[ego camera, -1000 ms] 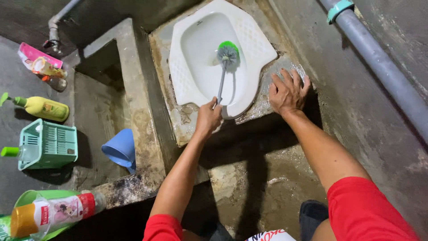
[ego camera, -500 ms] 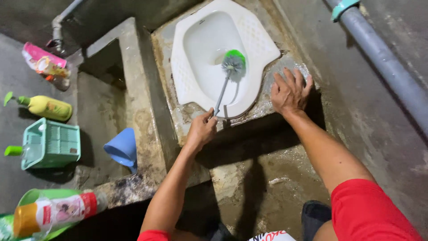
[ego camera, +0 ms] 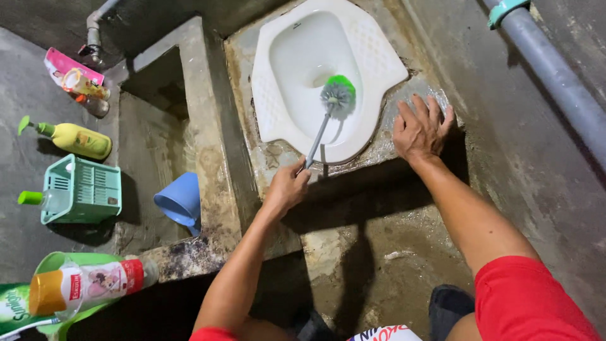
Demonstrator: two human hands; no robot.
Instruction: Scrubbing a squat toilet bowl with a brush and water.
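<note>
Squat toilet pan (ego camera: 287, 101) set in a raised concrete platform (ego camera: 379, 148) at far centre, toilet brush (ego camera: 329, 110) placed in the pan, water trough (ego camera: 154, 136) left of the platform, dipper (ego camera: 180, 201) in the trough, basket (ego camera: 82, 191) and bottles (ego camera: 74, 140) further left, pipe (ego camera: 555, 76) at far right.

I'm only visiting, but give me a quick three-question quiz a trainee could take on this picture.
1. True or false: the left hand holds the grey handle of the toilet brush.
2. Where does the right hand rest?
A. on the blue scoop
B. flat on the wet concrete ledge beside the squat toilet
C. on the grey pipe
3. Fill in: the brush's bristle head is grey and ____.

Key: 1 true; 2 B; 3 green.
</note>
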